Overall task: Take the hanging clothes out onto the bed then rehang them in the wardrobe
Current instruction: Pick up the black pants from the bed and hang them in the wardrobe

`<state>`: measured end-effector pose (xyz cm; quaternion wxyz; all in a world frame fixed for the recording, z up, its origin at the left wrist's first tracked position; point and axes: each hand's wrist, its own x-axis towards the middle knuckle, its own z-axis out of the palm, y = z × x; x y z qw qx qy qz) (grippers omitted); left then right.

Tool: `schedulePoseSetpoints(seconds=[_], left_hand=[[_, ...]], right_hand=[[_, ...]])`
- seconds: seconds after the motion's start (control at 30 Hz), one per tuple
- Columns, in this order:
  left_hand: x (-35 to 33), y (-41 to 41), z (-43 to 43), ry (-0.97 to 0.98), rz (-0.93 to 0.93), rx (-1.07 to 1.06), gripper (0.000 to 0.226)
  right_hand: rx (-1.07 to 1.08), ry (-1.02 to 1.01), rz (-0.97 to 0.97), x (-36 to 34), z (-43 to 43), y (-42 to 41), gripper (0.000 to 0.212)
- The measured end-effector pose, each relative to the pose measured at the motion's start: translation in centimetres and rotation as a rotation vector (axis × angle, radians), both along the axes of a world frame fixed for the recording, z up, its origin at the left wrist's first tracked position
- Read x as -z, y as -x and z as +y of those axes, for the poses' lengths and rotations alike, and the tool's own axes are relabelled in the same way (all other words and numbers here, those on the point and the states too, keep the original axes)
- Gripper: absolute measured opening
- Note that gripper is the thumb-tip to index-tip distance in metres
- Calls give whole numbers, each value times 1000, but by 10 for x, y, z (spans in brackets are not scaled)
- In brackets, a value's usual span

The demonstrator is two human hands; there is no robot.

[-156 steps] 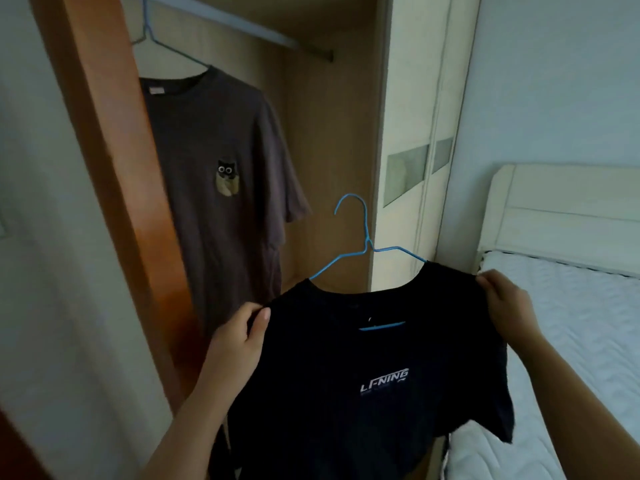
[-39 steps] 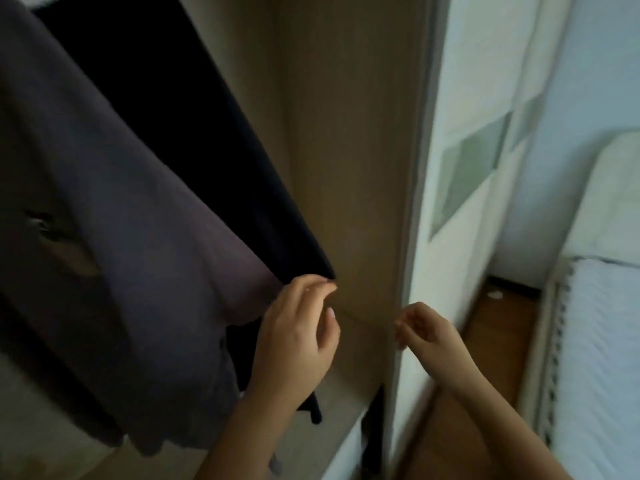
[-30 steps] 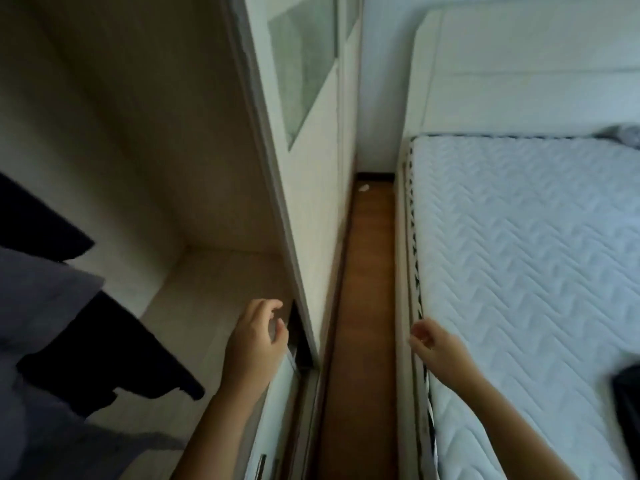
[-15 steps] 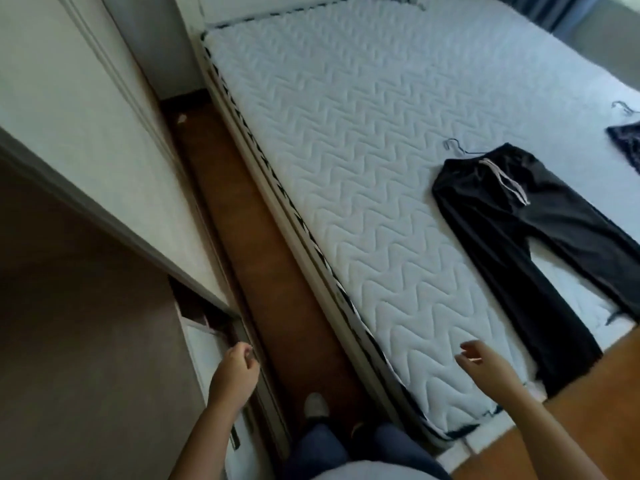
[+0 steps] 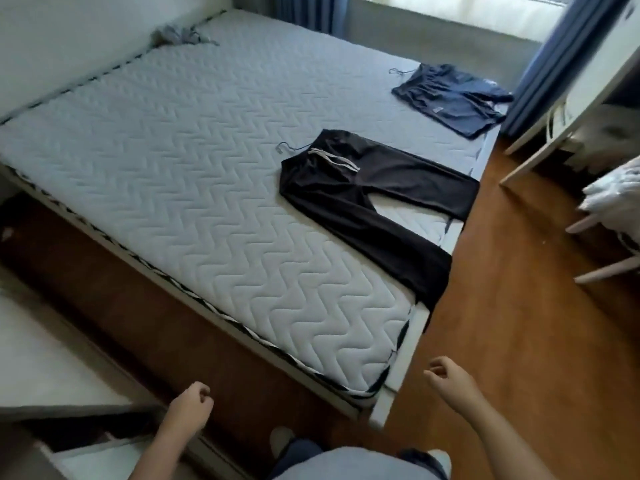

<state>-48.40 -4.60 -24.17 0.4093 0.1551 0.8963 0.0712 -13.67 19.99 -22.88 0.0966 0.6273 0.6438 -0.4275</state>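
Black trousers with a white drawstring lie spread on the quilted bed, a wire hanger at the waist and one leg hanging off the foot end. Farther back, near the right corner, navy shorts lie on another hanger. My left hand is curled into a loose fist low in view, over the floor beside the wardrobe edge, holding nothing. My right hand hovers past the bed's near corner, fingers loosely curled and empty. Both hands are well short of the trousers.
A crumpled grey cloth lies at the bed's head end. A strip of wooden floor runs between bed and wardrobe and around the foot end. A white desk, a chair with white cloth and blue curtains stand at the right.
The black T-shirt went onto the wardrobe rail beside the brown one. The view then swung from the wardrobe over to the bed, and both empty hands dropped low.
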Motion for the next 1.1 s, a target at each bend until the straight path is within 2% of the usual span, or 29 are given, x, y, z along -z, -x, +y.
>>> schedulePoseSetpoints(seconds=[0.1,0.2,0.47,0.6,0.8,1.0,1.1], left_hand=[[-8,-34,62,-32,64,94,27],[-15,-103,132,-128,121,196,27],[-29,-365,289,-325,23,669,24],[-48,-441,326,-425,-6,862,28],[-53,-428,339,-403,25,729,25],[-51,-369,345,-387,48,405,24],[-48,-342,372,-424,-7,191,21]], right_hand=[[122,-22,9,4,14,-78,33],[257,-38,7,5,29,-163,31],[577,-74,-14,-7,50,-358,30],[692,-61,-47,-11,51,-413,30],[713,6,4,-3,66,-427,32],[637,-50,122,-6,147,-400,30],[563,-97,148,-16,205,-380,29]])
